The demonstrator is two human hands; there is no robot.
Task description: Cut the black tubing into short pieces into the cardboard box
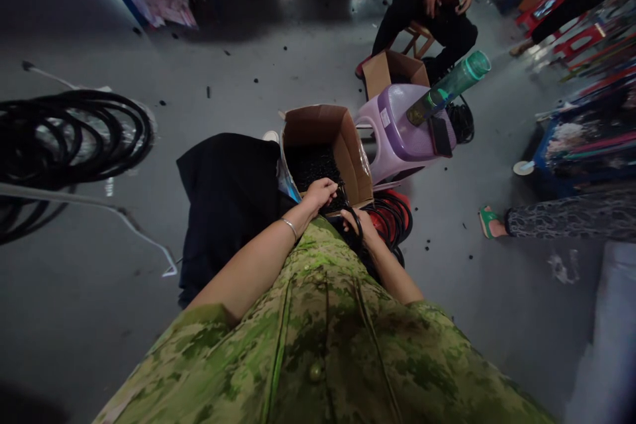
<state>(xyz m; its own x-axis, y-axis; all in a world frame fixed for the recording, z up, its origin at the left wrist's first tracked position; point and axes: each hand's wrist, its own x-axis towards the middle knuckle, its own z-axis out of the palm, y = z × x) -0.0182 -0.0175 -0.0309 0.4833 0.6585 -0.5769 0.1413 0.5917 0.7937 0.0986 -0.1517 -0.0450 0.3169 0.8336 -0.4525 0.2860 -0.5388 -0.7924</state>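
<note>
L hand point(322, 193) dips into cardboard box point(325, 152) at its near edge, fingers curled tog. over small black parts point(314, 169) inside. R hand point(358, 222) clamped on black ring point(356, 218), just beside box. Best: pick one part, keep ring steady.

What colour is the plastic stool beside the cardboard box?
Light purple; the stool shows best in the head view.

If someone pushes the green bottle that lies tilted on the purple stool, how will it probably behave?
The green bottle looks round and leans at an angle on the purple stool, so it would likely roll or slide off. It seems to be clear plastic, so probably light and not fragile. The stool's top looks smooth, which may give little grip.
</note>
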